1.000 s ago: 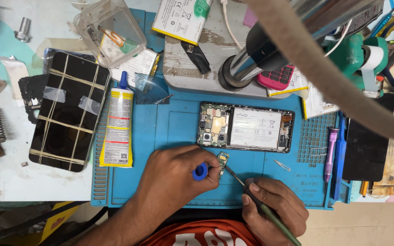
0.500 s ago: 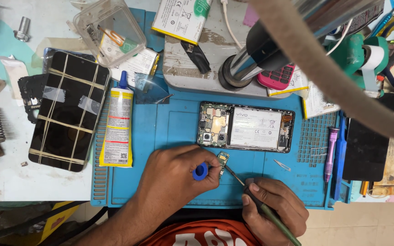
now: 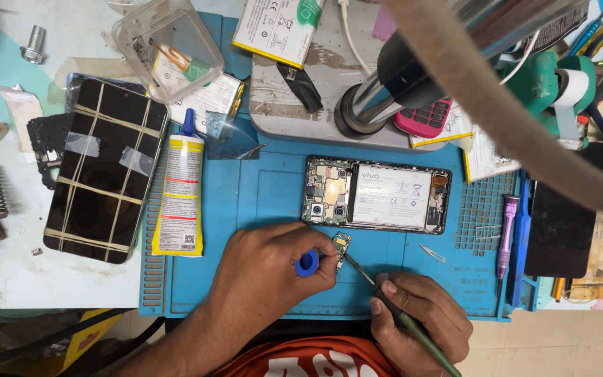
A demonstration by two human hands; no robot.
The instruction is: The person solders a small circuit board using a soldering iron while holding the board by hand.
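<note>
Bright, even overhead light; soft short shadows; mild glare on black phone screen [image 3: 106, 171]; sharp centre; blurred tan band [image 3: 497, 105] crossing upper right.

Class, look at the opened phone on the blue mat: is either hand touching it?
No. Both the left hand and right hand work below the opened phone, on a small circuit board.

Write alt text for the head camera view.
On a blue repair mat, the left hand pins a small circuit board while the right hand touches it with a thin tool. An opened phone lies just beyond.
</note>
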